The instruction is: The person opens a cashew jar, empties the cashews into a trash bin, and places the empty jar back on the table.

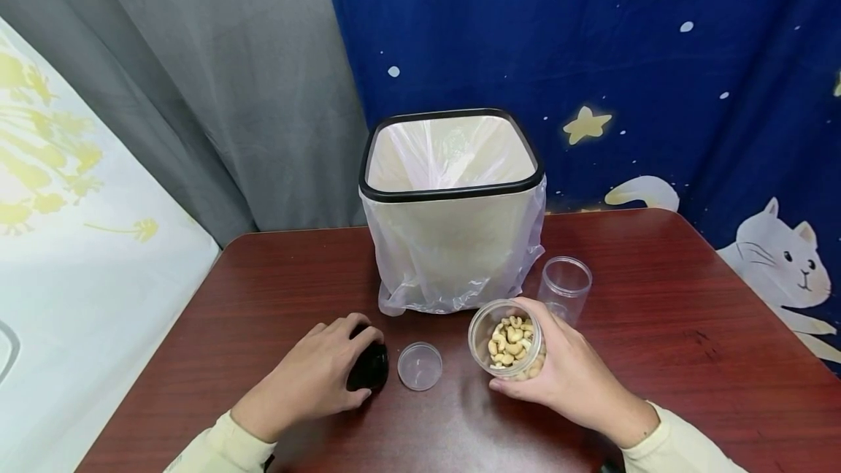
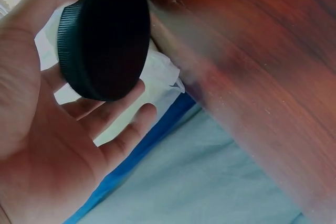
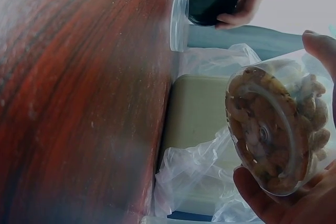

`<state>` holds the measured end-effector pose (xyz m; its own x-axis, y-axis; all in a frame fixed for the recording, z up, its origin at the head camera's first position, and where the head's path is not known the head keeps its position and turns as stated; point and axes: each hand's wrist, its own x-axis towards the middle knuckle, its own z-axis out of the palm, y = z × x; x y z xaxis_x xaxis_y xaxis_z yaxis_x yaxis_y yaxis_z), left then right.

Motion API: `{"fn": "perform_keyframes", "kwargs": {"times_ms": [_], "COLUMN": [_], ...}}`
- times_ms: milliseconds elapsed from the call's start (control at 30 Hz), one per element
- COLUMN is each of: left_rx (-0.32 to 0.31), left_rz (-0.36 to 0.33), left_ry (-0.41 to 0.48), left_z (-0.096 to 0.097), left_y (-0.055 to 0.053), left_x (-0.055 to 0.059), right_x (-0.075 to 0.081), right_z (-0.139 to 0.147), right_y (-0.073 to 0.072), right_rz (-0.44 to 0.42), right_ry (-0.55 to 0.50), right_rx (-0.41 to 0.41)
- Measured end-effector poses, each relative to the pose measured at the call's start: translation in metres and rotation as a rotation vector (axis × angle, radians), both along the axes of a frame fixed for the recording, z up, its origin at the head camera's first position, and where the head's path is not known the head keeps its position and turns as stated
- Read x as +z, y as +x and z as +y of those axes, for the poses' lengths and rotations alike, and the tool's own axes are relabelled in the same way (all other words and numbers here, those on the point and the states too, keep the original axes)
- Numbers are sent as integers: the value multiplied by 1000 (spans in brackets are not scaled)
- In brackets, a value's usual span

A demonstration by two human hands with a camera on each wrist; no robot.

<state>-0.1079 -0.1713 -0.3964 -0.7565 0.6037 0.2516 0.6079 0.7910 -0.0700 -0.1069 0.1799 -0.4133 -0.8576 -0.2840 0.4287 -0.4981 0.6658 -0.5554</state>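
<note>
My left hand point(image 1: 326, 371) pinches a black ribbed lid point(image 2: 105, 38) between thumb and fingers, just above the table at left. In my right hand point(image 1: 565, 371) is a clear plastic jar of cashews point(image 1: 510, 342). It has no lid on and leans toward the head camera; the right wrist view shows its bottom point(image 3: 268, 132) raised off the table. Between the two hands a small clear plastic lid point(image 1: 420, 366) lies on the table. Behind the right hand stands another clear jar point(image 1: 567, 279), partly hidden by the fingers.
A cream bin point(image 1: 453, 239) with a black rim and a thin plastic liner stands at the middle back of the dark red wooden table point(image 1: 289, 268). Behind it hang a grey curtain point(image 1: 263, 93) and a blue curtain with stars point(image 1: 493, 35).
</note>
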Motion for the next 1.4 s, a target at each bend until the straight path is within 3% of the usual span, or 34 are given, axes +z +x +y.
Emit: {"fn": "perform_keyframes", "kwargs": {"times_ms": [400,700,1400], "left_rx": [-12,-41,-22], "left_rz": [-138,-155,-200], "left_ry": [-8,-87,-86], "left_z": [2,6,7], "left_y": [3,1,2], "left_x": [-4,-10,-13], "right_x": [1,1,1], "right_z": [0,0,1], "right_y": [0,0,0], "right_rz": [-10,-26,-33], "right_ry": [-2,5,9], "right_rx": [2,-5,-3]}}
